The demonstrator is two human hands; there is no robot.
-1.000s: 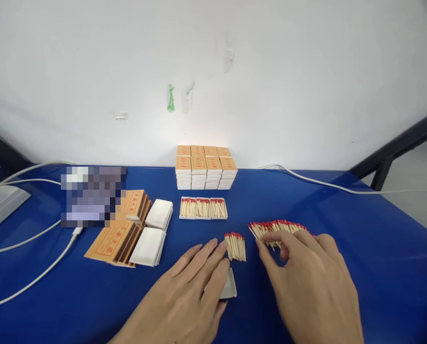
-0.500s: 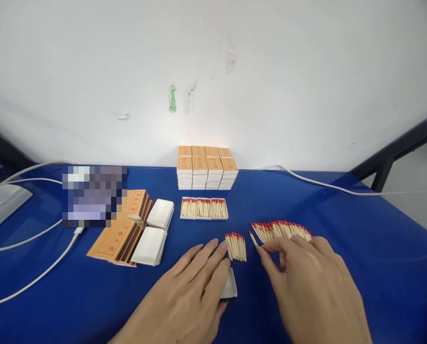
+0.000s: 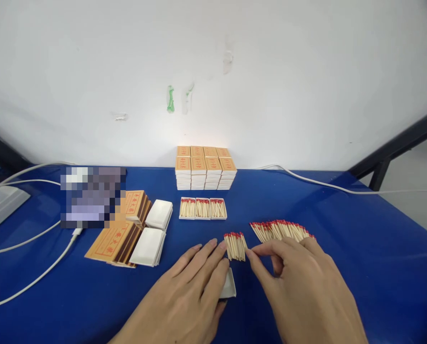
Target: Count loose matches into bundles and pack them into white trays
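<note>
A small pile of red-headed matches (image 3: 236,247) lies in front of my left hand (image 3: 188,291). That hand's fingers reach forward, with the fingertips at the pile's left side. Between its thumb and index finger sits a white matchbox tray (image 3: 229,285), partly hidden under the hand. My right hand (image 3: 299,282) is closed in a pinch, its thumb and index fingertips against the right edge of the small pile, on a match that is now mostly hidden. Just beyond its knuckles spreads a larger heap of matches (image 3: 279,230).
Three match-filled trays (image 3: 202,209) stand in a row before a stack of matchboxes (image 3: 206,167) by the wall. At left are flattened orange sleeves (image 3: 116,239), white trays (image 3: 149,246), a pixelated device (image 3: 93,196) and a white cable (image 3: 51,282).
My right hand has moved left, bringing the pinched match from beside the larger heap to the small pile's right edge. My left hand has stayed in place.
</note>
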